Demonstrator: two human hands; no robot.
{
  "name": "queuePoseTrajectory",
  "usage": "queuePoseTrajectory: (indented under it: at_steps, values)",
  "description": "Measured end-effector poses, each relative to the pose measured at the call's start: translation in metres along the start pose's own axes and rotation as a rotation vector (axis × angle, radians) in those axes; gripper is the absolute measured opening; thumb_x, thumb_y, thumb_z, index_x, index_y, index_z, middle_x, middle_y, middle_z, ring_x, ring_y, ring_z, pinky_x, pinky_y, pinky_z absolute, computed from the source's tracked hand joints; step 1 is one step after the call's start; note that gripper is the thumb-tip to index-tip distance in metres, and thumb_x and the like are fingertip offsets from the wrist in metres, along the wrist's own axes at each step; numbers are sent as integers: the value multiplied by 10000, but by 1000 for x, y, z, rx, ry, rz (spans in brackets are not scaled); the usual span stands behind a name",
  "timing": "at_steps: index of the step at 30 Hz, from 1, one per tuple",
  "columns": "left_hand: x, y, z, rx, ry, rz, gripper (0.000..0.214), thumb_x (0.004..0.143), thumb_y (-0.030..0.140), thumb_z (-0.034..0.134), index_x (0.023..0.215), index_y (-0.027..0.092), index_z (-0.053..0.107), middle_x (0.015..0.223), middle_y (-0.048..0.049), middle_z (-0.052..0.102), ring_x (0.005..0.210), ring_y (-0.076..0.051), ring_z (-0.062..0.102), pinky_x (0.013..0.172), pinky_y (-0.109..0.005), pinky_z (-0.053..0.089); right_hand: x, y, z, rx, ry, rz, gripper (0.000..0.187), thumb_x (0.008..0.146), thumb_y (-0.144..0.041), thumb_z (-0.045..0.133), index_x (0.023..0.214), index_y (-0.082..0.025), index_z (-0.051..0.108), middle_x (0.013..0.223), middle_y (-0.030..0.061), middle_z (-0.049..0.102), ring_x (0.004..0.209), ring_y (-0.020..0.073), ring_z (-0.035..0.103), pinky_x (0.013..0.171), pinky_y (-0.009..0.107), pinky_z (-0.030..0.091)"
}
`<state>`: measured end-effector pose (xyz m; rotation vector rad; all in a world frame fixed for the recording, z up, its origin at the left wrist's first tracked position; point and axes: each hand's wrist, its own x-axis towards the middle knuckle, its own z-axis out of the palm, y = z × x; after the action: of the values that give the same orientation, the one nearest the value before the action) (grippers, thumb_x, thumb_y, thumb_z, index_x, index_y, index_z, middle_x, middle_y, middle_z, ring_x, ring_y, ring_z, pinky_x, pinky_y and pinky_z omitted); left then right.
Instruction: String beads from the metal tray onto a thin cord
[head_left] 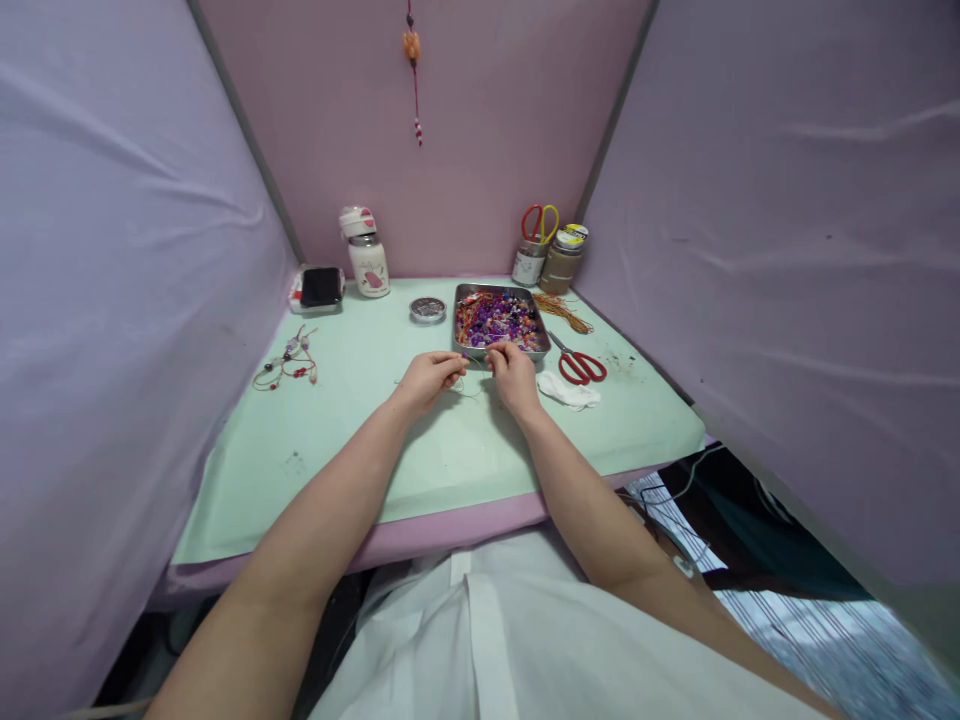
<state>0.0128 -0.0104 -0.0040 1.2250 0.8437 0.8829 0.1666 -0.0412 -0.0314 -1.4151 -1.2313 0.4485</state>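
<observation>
The silver tray (495, 288) held beads (499, 320) in purple, orange and red. Beneath it the table mat (360, 440) was mint green; right of it lay red-handled scissors (581, 367) and a white cloth (568, 391); behind it, the wall (480, 150) was dusty pink.

arms: bare, no sleeves | garment: white, centre seam | wrists: unadorned

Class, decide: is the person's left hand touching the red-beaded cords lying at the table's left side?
Apart. The head view shows bare green table between the left hand and the red-beaded cords.
</observation>
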Motion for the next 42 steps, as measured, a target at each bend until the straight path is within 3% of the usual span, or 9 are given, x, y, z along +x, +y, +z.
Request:
queuePoseTrajectory:
  at_steps: [7,15,29,42]
  values:
    - [-1,0,1,17,12,-3,192,622,282,755,686,118,677,625,-36,563,546,-80,420,492,-240,284,-1,-7,0,171,-15,29,195,781,-328,557,880,-181,637,779,36,666,681,162,593,691,300,482]
    - [0,0,2,67,20,7,183,607,289,748,661,129,678,614,-36,565,551,-91,425,520,-259,304,-7,-10,-3,-142,-10,-246,155,855,-285,498,813,-206,624,868,60,657,843,197,580,817,342,446]
    - [3,-6,0,168,40,55,199,635,325,706,604,139,643,574,-12,534,538,-87,402,532,-257,303,-11,-12,-1,-247,-95,-316,150,855,-198,471,857,-198,621,850,57,614,811,189,549,756,312,430]
    - [1,-4,1,190,45,55,162,654,286,685,595,143,641,589,-23,542,545,-89,420,549,-264,319,-12,-16,-5,-401,-38,-313,147,888,-227,492,866,-206,636,899,56,669,840,206,567,800,345,335]
